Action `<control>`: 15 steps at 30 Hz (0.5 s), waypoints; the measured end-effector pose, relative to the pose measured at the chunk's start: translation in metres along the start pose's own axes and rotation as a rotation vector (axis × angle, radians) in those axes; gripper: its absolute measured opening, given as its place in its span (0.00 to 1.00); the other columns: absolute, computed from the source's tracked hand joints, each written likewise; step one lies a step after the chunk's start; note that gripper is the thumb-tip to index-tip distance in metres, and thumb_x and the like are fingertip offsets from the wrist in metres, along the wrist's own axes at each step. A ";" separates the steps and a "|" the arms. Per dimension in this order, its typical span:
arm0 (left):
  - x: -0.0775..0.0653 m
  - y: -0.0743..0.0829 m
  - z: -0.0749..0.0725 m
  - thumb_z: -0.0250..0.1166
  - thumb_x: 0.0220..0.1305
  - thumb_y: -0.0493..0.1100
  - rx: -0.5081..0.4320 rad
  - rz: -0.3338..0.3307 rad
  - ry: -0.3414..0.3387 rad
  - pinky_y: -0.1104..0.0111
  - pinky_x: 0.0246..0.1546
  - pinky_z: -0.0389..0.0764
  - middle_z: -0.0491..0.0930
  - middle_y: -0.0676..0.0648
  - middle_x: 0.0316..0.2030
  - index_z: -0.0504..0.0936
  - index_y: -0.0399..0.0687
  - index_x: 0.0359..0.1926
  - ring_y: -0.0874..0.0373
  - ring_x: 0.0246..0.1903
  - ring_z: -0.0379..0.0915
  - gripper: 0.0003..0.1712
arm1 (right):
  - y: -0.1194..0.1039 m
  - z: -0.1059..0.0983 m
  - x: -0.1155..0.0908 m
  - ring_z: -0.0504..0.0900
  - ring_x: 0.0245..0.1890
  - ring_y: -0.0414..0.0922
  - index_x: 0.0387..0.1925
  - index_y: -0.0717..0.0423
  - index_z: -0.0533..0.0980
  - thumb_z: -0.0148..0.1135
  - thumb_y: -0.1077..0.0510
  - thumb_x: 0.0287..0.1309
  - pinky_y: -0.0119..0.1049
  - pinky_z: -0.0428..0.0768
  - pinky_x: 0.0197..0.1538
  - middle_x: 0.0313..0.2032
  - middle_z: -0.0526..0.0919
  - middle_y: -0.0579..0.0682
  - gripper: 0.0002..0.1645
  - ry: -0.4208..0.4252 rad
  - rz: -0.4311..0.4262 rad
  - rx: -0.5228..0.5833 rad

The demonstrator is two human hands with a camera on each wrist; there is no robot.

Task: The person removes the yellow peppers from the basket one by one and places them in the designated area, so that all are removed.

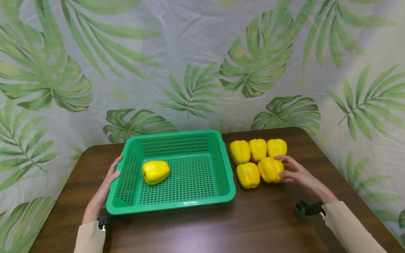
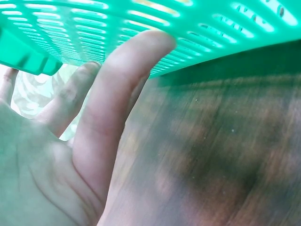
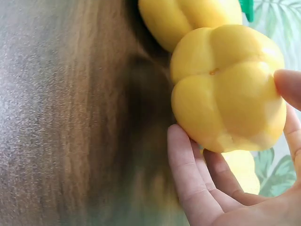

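My left hand (image 1: 109,181) rests against the outer left side of a green perforated plastic basket (image 1: 171,207), its fingers fairly straight. Seen from the left wrist, a digit (image 2: 101,122) touches the slotted wall (image 2: 89,28). Inside the basket one yellow bell pepper (image 1: 155,172) lies on its side, stem to the left. Over on the right, my right hand (image 1: 297,175) holds another yellow bell pepper (image 1: 270,169) between thumb and fingers. The right wrist view shows that pepper's lobed end (image 3: 230,89), with fingertips on two sides of it.
Several more yellow peppers (image 1: 257,150) stand close together right of the basket, one (image 1: 248,175) directly beside the held pepper. The dark wood table (image 1: 202,232) ends at a leaf-patterned cloth (image 1: 190,52) behind. Each wrist wears a black strap (image 1: 310,208).
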State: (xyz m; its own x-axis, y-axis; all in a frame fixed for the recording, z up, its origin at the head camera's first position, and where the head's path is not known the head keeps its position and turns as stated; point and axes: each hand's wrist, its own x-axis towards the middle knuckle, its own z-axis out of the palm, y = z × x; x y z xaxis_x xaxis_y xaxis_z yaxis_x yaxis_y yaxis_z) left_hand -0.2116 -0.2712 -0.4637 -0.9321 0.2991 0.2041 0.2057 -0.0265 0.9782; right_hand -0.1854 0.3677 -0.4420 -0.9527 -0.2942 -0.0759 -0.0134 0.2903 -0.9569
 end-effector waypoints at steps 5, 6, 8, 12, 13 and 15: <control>0.003 -0.004 0.000 0.35 0.73 0.40 -0.008 0.078 -0.006 0.76 0.47 0.70 0.55 0.58 0.60 0.49 0.63 0.74 0.71 0.53 0.64 0.31 | 0.003 0.003 0.000 0.60 0.60 0.65 0.66 0.59 0.57 0.57 0.60 0.65 0.42 0.78 0.47 0.66 0.51 0.69 0.32 -0.005 0.011 -0.012; 0.003 -0.004 0.000 0.35 0.72 0.39 -0.012 0.094 -0.009 0.76 0.47 0.69 0.56 0.59 0.59 0.50 0.64 0.74 0.71 0.53 0.64 0.31 | 0.003 0.003 0.000 0.59 0.61 0.66 0.66 0.59 0.57 0.58 0.60 0.65 0.43 0.78 0.47 0.67 0.50 0.69 0.32 -0.006 0.013 -0.013; 0.005 -0.005 0.000 0.35 0.72 0.38 -0.009 0.123 0.000 0.78 0.48 0.68 0.58 0.60 0.59 0.52 0.63 0.74 0.71 0.54 0.64 0.32 | 0.003 0.003 0.000 0.57 0.62 0.67 0.66 0.59 0.56 0.58 0.60 0.64 0.43 0.78 0.47 0.68 0.50 0.68 0.33 -0.006 0.015 -0.015; 0.003 -0.002 0.001 0.35 0.72 0.40 -0.002 0.067 0.009 0.76 0.47 0.70 0.55 0.53 0.62 0.49 0.63 0.74 0.70 0.53 0.64 0.31 | 0.002 0.004 0.001 0.56 0.62 0.66 0.67 0.59 0.57 0.59 0.59 0.64 0.43 0.79 0.47 0.68 0.50 0.66 0.34 -0.007 0.024 -0.042; 0.002 0.000 0.001 0.36 0.73 0.42 0.003 0.026 0.008 0.74 0.45 0.71 0.52 0.50 0.63 0.47 0.64 0.75 0.69 0.52 0.65 0.31 | 0.002 0.004 0.001 0.56 0.62 0.66 0.67 0.59 0.57 0.59 0.59 0.64 0.43 0.79 0.47 0.68 0.50 0.66 0.34 -0.008 0.025 -0.050; 0.000 0.003 0.001 0.35 0.74 0.45 0.012 -0.033 0.008 0.72 0.45 0.73 0.46 0.41 0.66 0.43 0.63 0.76 0.69 0.52 0.65 0.32 | 0.002 0.004 0.001 0.54 0.63 0.67 0.67 0.60 0.57 0.59 0.58 0.64 0.44 0.79 0.47 0.68 0.50 0.66 0.34 -0.011 0.025 -0.058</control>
State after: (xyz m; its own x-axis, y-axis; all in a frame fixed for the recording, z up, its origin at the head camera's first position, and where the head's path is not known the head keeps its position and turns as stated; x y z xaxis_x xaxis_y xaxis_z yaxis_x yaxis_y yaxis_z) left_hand -0.2106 -0.2706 -0.4613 -0.9408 0.2920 0.1719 0.1781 -0.0054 0.9840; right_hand -0.1851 0.3639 -0.4454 -0.9494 -0.2964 -0.1035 -0.0072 0.3502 -0.9366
